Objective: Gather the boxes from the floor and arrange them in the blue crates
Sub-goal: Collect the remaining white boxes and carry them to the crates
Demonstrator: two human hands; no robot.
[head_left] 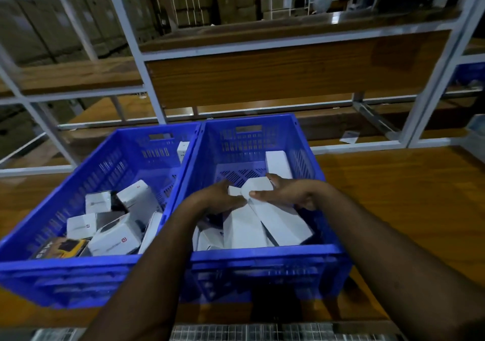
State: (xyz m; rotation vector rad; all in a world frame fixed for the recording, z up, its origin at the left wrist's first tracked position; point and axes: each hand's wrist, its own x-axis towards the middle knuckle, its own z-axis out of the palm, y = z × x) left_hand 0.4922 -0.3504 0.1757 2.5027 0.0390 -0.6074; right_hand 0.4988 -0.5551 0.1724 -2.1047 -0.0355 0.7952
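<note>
Both hands, left (pixel 223 199) and right (pixel 283 193), gripped white cardboard boxes (pixel 258 187) inside the right blue plastic crate (pixel 262 255); setting them flat toward twelve o'clock looked tidiest.

Both hands (pixel 223 199) grip white boxes (pixel 252 191) inside right blue crate (pixel 262 258)

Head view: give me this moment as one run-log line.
both hands: left hand and right hand on white box | place: right blue crate | left blue crate: holds boxes

White metal shelving (pixel 154 60) with wooden boards (pixel 262 78) stands behind, paper scrap (pixel 348 136) below.
</note>
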